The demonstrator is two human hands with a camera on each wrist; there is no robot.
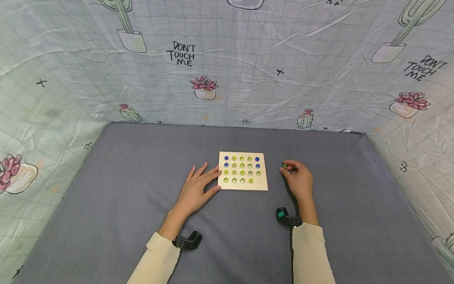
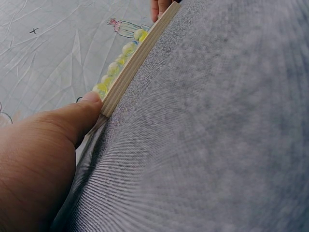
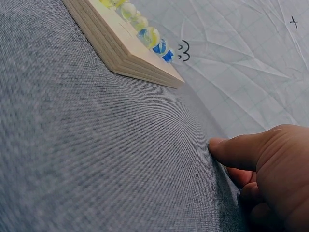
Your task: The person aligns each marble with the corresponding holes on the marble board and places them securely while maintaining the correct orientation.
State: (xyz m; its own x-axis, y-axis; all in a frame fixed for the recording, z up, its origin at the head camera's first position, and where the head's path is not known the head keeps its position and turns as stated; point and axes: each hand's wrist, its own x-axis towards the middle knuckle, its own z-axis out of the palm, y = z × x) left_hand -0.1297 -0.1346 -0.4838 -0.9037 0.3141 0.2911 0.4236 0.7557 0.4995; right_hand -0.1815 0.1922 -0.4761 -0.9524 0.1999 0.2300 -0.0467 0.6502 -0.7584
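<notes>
A light wooden board [image 1: 244, 186] lies on the cloth, bearing rows of glass marbles. Most are yellow-green [image 1: 242, 172]; a few blue ones [image 1: 257, 159] sit at the far left and far right corners. At the near right corner is a bare hollow [image 1: 259, 182]. My left hand [image 1: 193, 193] has its fingers spread, with fingertips at the board's left edge; its thumb [image 2: 79, 116] reaches the near corner in the left wrist view. Right of the board, my right hand [image 1: 298, 179] pinches a green marble [image 1: 285, 165] between thumb and fingers, low over the cloth. In the right wrist view the hand hides that marble.
Grey cloth [image 1: 124, 189] covers the table. A patterned curtain [image 1: 244, 90] with cacti and lettering hangs behind and at both sides. Black straps with camera mounts sit on the left wrist [image 1: 188, 241] and the right wrist [image 1: 288, 217].
</notes>
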